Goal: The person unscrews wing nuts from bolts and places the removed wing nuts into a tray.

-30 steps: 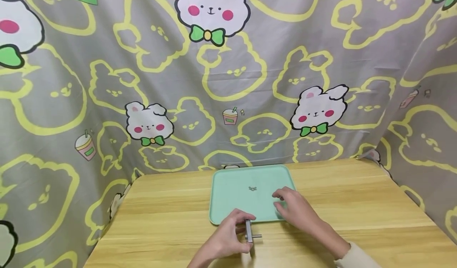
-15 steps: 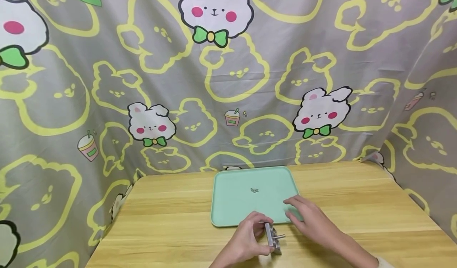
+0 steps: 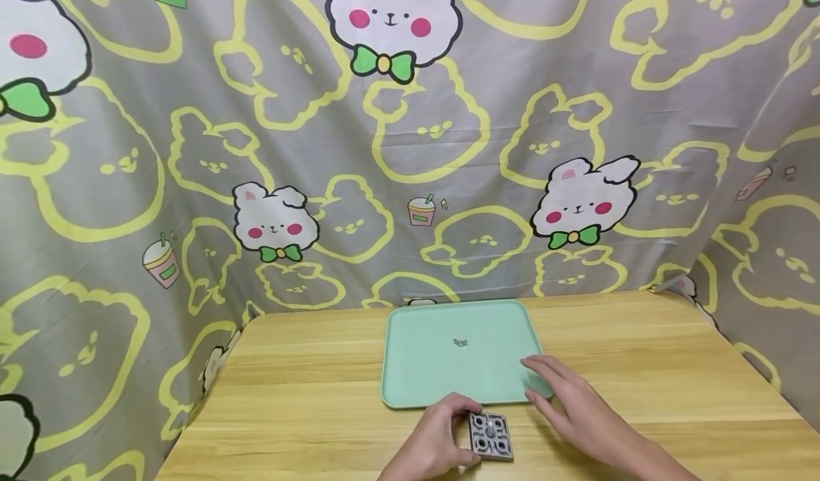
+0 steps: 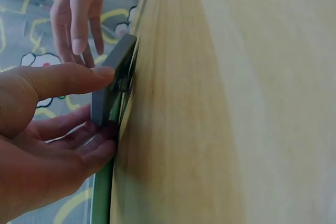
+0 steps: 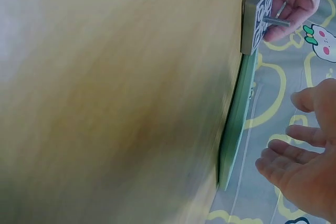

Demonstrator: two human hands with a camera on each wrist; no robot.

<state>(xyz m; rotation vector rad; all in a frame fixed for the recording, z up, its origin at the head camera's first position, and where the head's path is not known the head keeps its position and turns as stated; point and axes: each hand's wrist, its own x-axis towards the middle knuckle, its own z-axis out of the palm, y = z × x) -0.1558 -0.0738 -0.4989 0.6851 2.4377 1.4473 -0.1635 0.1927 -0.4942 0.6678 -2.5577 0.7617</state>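
My left hand (image 3: 433,441) holds a square grey metal plate (image 3: 502,446) by its edges, thumb on the near side and fingers on the far side. Its recessed face, with several round hollows, is turned up in the head view. From its middle stands a threaded bolt (image 5: 277,21), plain in the right wrist view. Whether the plate touches the table I cannot tell. To the right, my right hand (image 3: 579,410) hovers near the tray's front right corner with fingers extended, holding nothing. Some small metal pieces (image 3: 460,342) lie on the green tray (image 3: 435,388); their kind is too small to make out.
The tray lies towards the back of the wooden table (image 3: 307,388), just beyond the hands. Behind and on both sides hangs a grey curtain (image 3: 346,132) printed with cartoon animals, which meets the table's back edge.
The plate, held on edge with its bolt pointing right, has tipped over so that its recessed face is up. Both hands have moved somewhat to the right.
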